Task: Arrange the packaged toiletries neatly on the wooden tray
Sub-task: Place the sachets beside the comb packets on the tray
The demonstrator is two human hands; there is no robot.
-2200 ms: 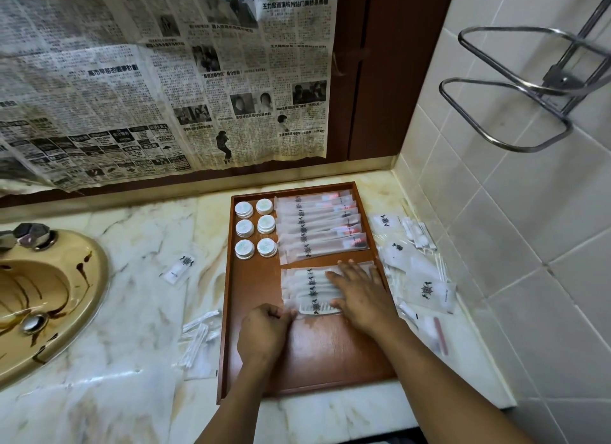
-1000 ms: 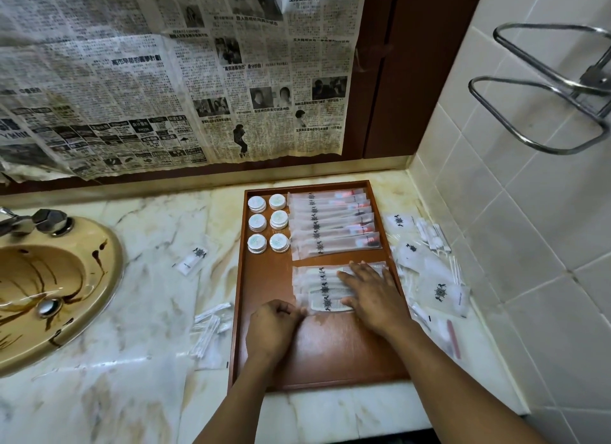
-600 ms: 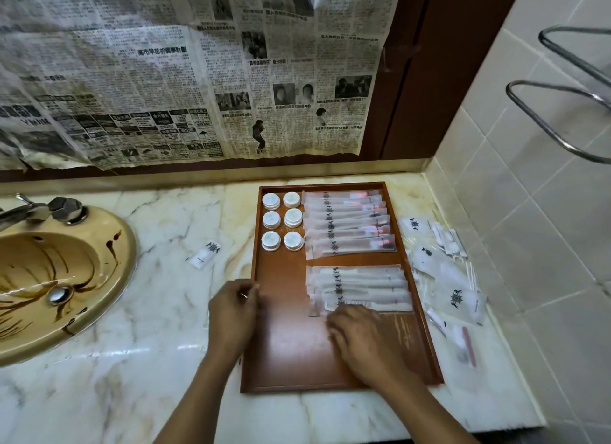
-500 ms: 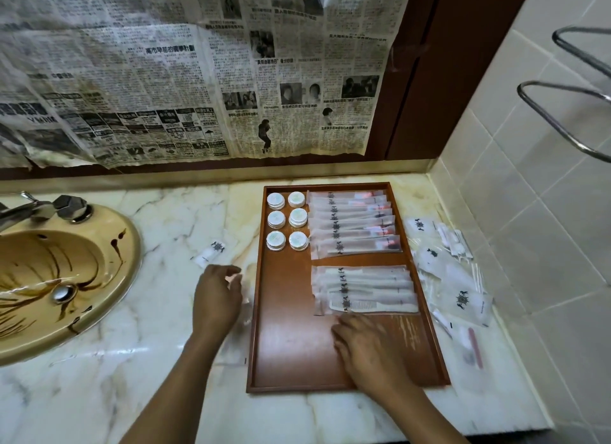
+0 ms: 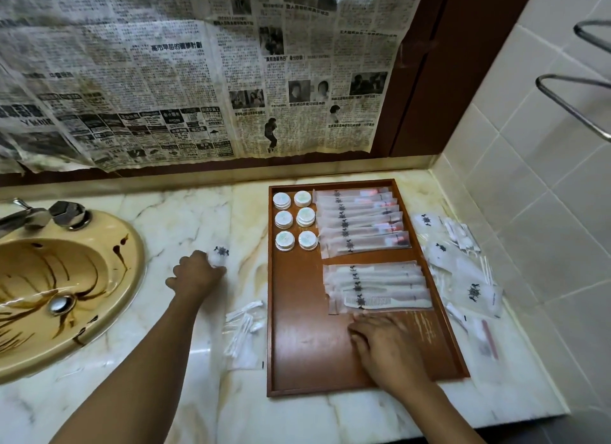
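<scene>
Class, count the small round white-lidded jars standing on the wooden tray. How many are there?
6. The jars stand in the far-left corner of the tray, in two columns of three, beside the long packets. None seems hidden.

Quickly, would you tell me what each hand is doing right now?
Left hand: pinching the small packet.
Right hand: open, flat on the wooden tray.
</scene>
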